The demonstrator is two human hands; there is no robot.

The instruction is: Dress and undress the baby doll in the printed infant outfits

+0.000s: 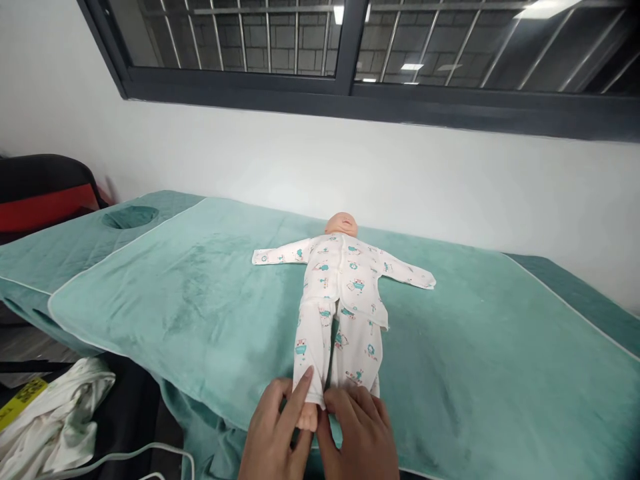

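Note:
A baby doll (341, 225) lies on its back on a teal blanket (200, 293), arms spread, dressed in a white printed romper (340, 287). My left hand (275, 430) pinches the cuff of the doll's left-side trouser leg, with the bare foot (307, 417) showing under my fingers. My right hand (360, 427) rests beside it, fingers curled at the hem of the other trouser leg.
The blanket covers a padded massage table with a face hole (131, 216) at the far left. A white wall and dark window frame stand behind. White crumpled cloth (60, 413) and a white cable (125, 457) lie low at left. A black and red chair (45, 193) stands at far left.

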